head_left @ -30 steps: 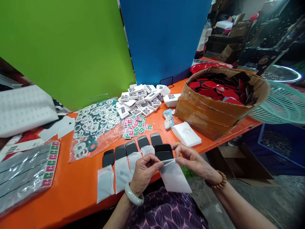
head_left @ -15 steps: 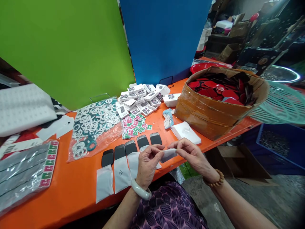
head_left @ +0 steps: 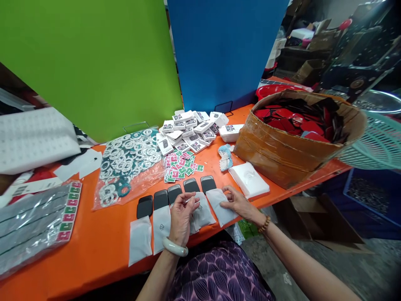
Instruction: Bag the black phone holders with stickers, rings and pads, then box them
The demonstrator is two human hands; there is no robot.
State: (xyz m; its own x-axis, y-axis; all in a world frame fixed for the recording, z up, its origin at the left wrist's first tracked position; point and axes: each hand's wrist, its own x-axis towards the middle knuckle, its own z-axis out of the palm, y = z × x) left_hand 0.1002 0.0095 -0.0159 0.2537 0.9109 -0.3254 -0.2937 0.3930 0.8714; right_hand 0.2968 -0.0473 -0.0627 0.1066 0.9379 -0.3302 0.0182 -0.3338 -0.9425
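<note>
My right hand pinches the right edge of a white translucent pouch, which lies on the table below a black rounded pad. Over the middle of the pouch row, my left hand is closed with curled fingers; whatever it may hold is hidden. Beside it lies another white pouch with a small triangle mark. Further left, a marked pouch and a plain-looking pouch lie below more black pads, including the leftmost black pad.
Beyond the pads are a heap of pink and green stickers, a pile of small white boxes and a bag of rings. A white stack sits at right, near a carton of red and black pieces. Bagged strips lie left.
The pouch held between both hands is now down on the table at the right end of the row. My left hand has let go of it and moved left; the view has shifted slightly.
</note>
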